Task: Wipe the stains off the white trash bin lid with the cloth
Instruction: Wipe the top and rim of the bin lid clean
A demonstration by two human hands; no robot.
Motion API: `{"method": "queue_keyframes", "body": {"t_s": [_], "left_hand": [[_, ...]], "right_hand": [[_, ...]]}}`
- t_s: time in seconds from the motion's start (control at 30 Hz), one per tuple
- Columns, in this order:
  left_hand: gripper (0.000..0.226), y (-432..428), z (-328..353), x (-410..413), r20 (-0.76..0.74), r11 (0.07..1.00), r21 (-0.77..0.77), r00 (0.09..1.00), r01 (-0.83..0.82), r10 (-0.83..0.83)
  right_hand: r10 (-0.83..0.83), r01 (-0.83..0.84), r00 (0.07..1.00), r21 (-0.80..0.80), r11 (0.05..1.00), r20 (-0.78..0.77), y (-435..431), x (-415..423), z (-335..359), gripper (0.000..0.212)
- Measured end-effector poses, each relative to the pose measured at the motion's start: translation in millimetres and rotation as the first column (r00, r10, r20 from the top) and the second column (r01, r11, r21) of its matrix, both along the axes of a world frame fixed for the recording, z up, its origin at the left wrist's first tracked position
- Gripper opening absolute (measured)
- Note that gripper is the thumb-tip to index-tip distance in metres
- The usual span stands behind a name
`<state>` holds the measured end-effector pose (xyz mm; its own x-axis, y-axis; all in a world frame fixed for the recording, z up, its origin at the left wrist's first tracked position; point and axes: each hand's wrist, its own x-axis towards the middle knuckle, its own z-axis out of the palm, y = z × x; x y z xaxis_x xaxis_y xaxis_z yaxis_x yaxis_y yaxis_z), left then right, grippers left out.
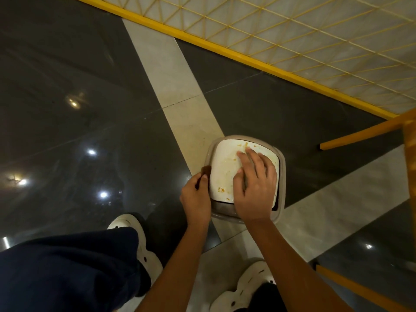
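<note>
Your right hand [254,185] lies flat on the lid [225,167]; your left hand [195,197] pinches the brown cloth [206,170]: scrub the stains [221,189] firmly.

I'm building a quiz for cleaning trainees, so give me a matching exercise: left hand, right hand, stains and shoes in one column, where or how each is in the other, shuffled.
1 left hand
2 right hand
3 stains
4 shoes

A orange, on the white lid
B on the floor
C flat on the lid
D grips the brown cloth

Pairs: 1-D, 2-C, 3-A, 4-B
</note>
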<state>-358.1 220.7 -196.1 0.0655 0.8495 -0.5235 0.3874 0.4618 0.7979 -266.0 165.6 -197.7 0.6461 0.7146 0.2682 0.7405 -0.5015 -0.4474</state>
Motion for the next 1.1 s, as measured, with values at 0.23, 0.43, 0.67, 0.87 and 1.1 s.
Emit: {"method": "queue_keyframes", "body": {"t_s": [0.23, 0.43, 0.67, 0.87, 1.1], "left_hand": [[0.018, -34.1, 6.8, -13.4, 0.138, 0.991, 0.113, 0.989, -0.072, 0.057], [0.025, 4.5, -19.9, 1.0, 0.156, 0.999, -0.041, 0.987, -0.019, 0.025], [0.026, 62.0, -15.0, 43.0, 0.166, 0.983, 0.117, 0.973, 0.142, -0.160], [0.027, 64.3, -7.9, 42.5, 0.164, 0.977, 0.116, 0.966, 0.181, -0.198], [0.021, 5.4, -18.9, -9.1, 0.159, 0.998, 0.029, 0.986, 0.054, -0.058]], "right_hand": [[-0.007, 0.007, 1.000, -0.018, 1.000, 0.009, -1.4, 0.5, -2.3, 0.040], [-0.011, 0.011, 1.000, -0.029, 1.000, 0.000, -1.0, 0.2, -1.7, 0.042], [-0.012, 0.012, 1.000, -0.020, 1.000, -0.009, 0.1, -0.4, 0.4, 0.041], [-0.017, 0.017, 1.000, -0.020, 1.000, -0.020, -0.1, -0.3, 1.3, 0.041], [-0.017, 0.017, 1.000, -0.009, 1.000, -0.005, 0.5, -0.5, -0.4, 0.041]]}}
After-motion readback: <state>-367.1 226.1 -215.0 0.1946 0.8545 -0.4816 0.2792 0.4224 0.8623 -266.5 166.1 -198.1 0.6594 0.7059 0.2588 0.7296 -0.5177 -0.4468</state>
